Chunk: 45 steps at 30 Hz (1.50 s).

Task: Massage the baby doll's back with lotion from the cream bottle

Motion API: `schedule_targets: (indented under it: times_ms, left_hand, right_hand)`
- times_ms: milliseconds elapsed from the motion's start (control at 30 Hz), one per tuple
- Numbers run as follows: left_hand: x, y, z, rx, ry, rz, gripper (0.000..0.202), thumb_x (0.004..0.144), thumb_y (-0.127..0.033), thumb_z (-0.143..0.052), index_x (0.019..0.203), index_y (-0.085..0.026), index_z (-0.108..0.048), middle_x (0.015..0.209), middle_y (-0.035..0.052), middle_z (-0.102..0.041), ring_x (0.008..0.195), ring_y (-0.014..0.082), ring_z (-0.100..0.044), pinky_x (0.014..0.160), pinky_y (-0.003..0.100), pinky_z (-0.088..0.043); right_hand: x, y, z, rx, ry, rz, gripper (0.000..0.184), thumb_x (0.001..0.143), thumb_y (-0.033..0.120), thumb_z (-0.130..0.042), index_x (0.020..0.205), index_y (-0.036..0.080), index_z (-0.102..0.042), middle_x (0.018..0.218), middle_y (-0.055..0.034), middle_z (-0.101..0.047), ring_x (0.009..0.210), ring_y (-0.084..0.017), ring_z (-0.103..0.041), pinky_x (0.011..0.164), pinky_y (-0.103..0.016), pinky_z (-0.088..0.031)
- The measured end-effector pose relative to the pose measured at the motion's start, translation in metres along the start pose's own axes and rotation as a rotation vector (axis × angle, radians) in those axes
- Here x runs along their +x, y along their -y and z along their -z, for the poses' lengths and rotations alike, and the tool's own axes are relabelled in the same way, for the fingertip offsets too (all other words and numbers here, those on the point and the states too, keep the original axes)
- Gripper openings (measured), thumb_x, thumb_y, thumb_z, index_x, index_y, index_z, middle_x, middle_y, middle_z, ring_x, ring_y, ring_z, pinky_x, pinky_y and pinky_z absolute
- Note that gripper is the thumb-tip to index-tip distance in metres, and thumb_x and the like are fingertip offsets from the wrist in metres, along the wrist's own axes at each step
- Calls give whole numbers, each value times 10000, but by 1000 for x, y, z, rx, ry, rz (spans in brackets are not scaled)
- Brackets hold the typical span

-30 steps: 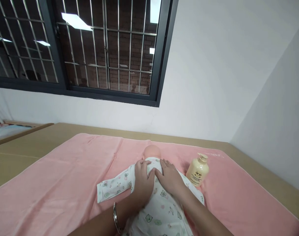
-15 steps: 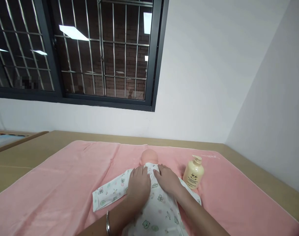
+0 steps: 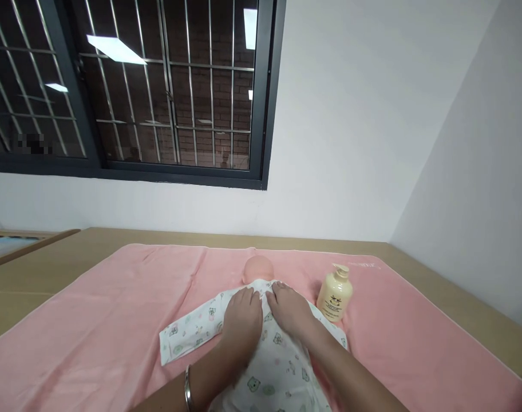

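A baby doll (image 3: 258, 269) lies with its bald head toward the wall, wearing a white printed garment (image 3: 278, 360) with long sleeves spread to the sides. My left hand (image 3: 244, 317) rests flat on the upper left of the garment, fingers stretched toward the head. Beside it my right hand (image 3: 290, 309) lies flat on the upper right, fingers pointing the same way. The two hands are apart, with a strip of cloth between them. Neither grips anything. A silver bracelet (image 3: 188, 389) circles my left wrist.
Right of the doll stands a pale yellow pump bottle (image 3: 335, 293), close to the right sleeve. A pink sheet (image 3: 93, 320) lies under everything on a wooden surface (image 3: 42, 257). Behind are a white wall (image 3: 329, 143) and a barred window (image 3: 170, 91).
The view has shifted slightly. My right hand has slid a little toward the doll's head. My left hand stays nearly in place on the garment.
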<state>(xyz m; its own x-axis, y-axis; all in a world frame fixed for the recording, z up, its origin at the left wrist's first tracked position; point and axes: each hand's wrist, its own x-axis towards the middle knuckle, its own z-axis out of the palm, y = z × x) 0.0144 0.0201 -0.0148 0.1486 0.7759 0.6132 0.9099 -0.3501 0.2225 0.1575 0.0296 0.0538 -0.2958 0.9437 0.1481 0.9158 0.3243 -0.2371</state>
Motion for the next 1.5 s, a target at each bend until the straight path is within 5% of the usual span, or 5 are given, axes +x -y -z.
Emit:
schedule_targets:
  times_ms: [300,600,933,1200,1500]
  left_hand:
    - [-2,9,-8,51,-90,51,358,951,-266,-381,1211,-99,-562,1169,169,-652,1138,304,-584,954,497,-484]
    - [-7,4,-11,68,-338,-178,248,918,-129,-401,974,-145,-643,969,117,-719,953,236,-668,901,396,-533]
    - [-8,9,-10,-19,-38,126,421,937,-299,-411,1297,-106,-516,1312,190,-578,1271,335,-487,1043,523,-399]
    - [-4,13,-12,-130,13,198,427,932,-351,-420,1288,-141,-526,1263,179,-592,1204,330,-521,1042,539,-378]
    - [14,31,-8,-257,145,186,371,947,-352,-387,1247,-206,-550,1170,87,-647,1143,258,-562,1024,454,-406]
  right_hand:
    - [-26,20,-8,-147,6,159,427,977,210,-326,1266,59,-602,1304,-213,-606,1270,-288,-525,1075,-363,-338]
    - [7,-5,-9,-59,41,-11,502,1009,382,-293,1326,83,-543,1436,-197,-497,1354,-288,-432,1088,-401,-324]
    - [-5,6,-23,-114,-4,26,542,996,326,-299,1420,26,-451,1430,-217,-496,1368,-291,-413,1137,-390,-269]
    - [13,-12,-40,90,-67,4,558,992,371,-320,1451,70,-419,1537,-162,-366,1437,-262,-303,1185,-443,-173]
    - [-15,17,-34,-94,-24,21,554,1001,322,-298,1434,1,-422,1478,-244,-420,1397,-328,-365,1166,-453,-227]
